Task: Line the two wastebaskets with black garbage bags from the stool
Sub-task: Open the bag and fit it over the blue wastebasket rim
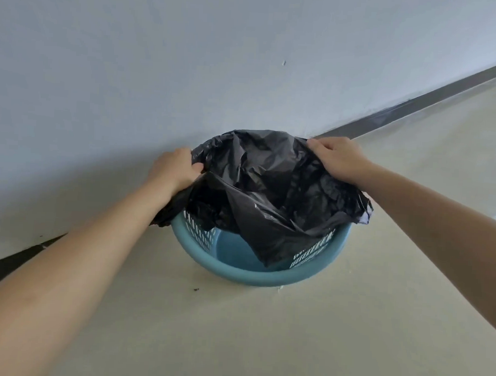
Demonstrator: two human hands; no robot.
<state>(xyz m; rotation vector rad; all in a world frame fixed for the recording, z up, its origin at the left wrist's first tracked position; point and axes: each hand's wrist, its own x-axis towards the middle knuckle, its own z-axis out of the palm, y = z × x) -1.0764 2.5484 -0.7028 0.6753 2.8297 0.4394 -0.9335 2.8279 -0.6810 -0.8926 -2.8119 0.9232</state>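
Observation:
A blue plastic wastebasket (254, 276) with slotted sides stands on the floor against the wall. A black garbage bag (272, 189) hangs open above and partly inside it, its lower end dipping into the basket's right half. My left hand (175, 167) grips the bag's mouth at the left edge. My right hand (337, 157) grips the mouth at the far right edge. The near rim and part of the blue bottom stay uncovered. Only this one wastebasket is in view, and no stool.
A pale wall (189, 71) rises right behind the basket, with a dark baseboard (415, 110) running off to the right. Beige floor (263, 330) spreads in front and to the right. A small dark speck (196, 289) lies on the floor near the basket.

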